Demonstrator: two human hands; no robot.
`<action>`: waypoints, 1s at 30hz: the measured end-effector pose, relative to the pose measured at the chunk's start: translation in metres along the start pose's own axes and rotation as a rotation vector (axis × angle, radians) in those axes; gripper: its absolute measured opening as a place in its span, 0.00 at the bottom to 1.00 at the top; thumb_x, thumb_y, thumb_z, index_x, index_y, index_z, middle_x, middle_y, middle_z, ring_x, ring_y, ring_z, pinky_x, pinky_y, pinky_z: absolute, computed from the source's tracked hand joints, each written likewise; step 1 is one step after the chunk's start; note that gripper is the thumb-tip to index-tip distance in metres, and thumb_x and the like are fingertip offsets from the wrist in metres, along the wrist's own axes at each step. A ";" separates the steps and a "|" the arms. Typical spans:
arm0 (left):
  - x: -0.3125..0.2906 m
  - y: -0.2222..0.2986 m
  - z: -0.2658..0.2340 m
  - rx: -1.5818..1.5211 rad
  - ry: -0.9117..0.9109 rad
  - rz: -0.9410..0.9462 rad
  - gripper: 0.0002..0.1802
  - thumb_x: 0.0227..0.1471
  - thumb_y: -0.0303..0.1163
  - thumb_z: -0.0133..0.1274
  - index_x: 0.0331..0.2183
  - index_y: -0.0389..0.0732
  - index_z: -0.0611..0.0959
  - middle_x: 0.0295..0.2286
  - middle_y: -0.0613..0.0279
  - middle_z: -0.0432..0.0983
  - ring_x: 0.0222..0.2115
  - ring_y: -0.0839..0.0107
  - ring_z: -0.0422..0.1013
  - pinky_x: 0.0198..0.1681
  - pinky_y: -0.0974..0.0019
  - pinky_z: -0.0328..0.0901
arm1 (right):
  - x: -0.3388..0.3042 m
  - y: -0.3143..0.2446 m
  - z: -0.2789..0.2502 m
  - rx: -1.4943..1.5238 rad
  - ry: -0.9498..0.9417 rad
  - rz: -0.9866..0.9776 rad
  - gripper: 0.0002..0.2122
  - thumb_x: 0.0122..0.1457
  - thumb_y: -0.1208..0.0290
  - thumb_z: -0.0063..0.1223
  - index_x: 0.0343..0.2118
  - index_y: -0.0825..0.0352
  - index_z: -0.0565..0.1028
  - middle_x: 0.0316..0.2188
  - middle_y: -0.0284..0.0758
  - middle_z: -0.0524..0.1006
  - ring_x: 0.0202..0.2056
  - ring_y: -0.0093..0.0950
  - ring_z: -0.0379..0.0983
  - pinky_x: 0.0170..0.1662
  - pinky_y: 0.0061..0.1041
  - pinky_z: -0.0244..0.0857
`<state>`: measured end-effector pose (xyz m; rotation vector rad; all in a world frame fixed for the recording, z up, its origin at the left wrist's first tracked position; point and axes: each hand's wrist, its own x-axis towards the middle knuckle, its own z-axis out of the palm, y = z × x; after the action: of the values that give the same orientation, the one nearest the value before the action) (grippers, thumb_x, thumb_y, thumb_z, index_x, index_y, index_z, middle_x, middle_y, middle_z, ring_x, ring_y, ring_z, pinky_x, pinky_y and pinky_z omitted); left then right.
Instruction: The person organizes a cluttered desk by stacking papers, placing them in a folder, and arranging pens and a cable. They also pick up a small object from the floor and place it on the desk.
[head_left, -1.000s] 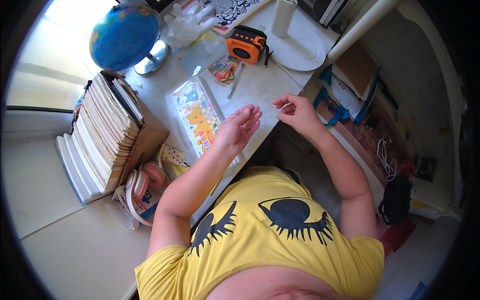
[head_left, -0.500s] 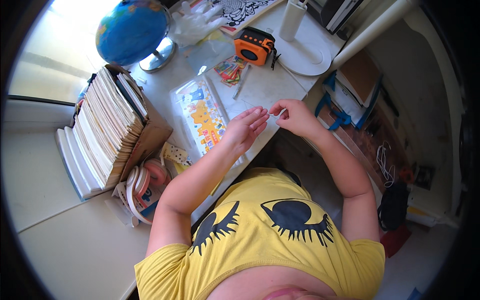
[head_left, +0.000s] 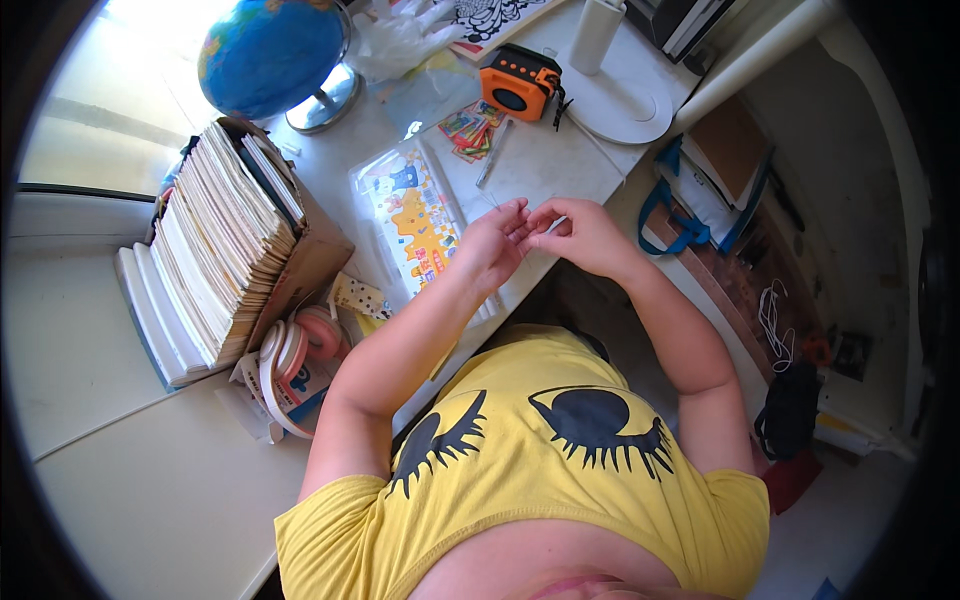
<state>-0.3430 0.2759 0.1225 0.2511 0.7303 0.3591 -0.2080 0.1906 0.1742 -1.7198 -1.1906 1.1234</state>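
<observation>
Over the desk's front edge my two hands meet, fingertips touching or nearly so. My left hand [head_left: 490,245] is turned palm up with its fingers curled and pressed together; a thin pale strand [head_left: 492,199] sticks out past its fingertips. Thumb and forefinger of my right hand [head_left: 580,235] are pinched close against the left fingers. What lies in that pinch is too small to make out. Just left of my left hand, a clear flat case [head_left: 408,215] with a yellow and blue cartoon print lies on the desk. A slim pen [head_left: 494,153] rests beyond the hands.
Small colourful cards [head_left: 472,130], an orange and black speaker-like box [head_left: 520,88] and a white round-based stand [head_left: 625,105] sit farther back. A globe [head_left: 270,60] stands far left, above a carton of papers [head_left: 225,250]. Pink headphones [head_left: 290,360] lie nearer. A bag [head_left: 690,200] is at right.
My right hand has closed in on the left, and the small gap between their fingertips is gone. The whole view has shifted slightly.
</observation>
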 end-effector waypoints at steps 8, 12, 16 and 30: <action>-0.009 0.024 0.012 0.109 -0.234 -0.255 0.10 0.54 0.30 0.39 0.35 0.38 0.73 0.26 0.67 0.69 0.27 0.74 0.65 0.34 0.71 0.65 | 0.022 0.025 -0.013 0.436 0.014 0.258 0.13 0.56 0.62 0.47 0.38 0.65 0.75 0.31 0.27 0.75 0.34 0.18 0.70 0.35 0.19 0.64; -0.004 0.031 0.011 0.220 -0.336 -0.314 0.10 0.52 0.28 0.40 0.35 0.38 0.74 0.25 0.68 0.67 0.26 0.76 0.64 0.32 0.73 0.63 | 0.028 0.022 -0.014 0.648 -0.109 0.394 0.11 0.55 0.63 0.50 0.37 0.63 0.75 0.32 0.27 0.76 0.34 0.19 0.71 0.37 0.20 0.65; -0.002 0.036 0.018 0.273 -0.352 -0.359 0.09 0.50 0.26 0.40 0.34 0.38 0.74 0.24 0.69 0.67 0.25 0.77 0.63 0.31 0.73 0.63 | 0.036 0.027 -0.016 0.724 -0.143 0.416 0.11 0.53 0.63 0.52 0.36 0.63 0.76 0.30 0.27 0.76 0.34 0.19 0.71 0.38 0.21 0.65; 0.004 0.047 0.026 0.407 -0.246 -0.336 0.10 0.49 0.28 0.41 0.34 0.37 0.75 0.23 0.69 0.67 0.24 0.77 0.64 0.30 0.73 0.64 | 0.070 0.038 -0.021 0.689 -0.305 0.491 0.12 0.51 0.64 0.56 0.37 0.63 0.75 0.28 0.26 0.75 0.31 0.17 0.69 0.37 0.20 0.63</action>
<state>-0.3327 0.3176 0.1550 0.5382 0.5836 -0.1438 -0.1647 0.2446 0.1299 -1.3379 -0.4286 1.8763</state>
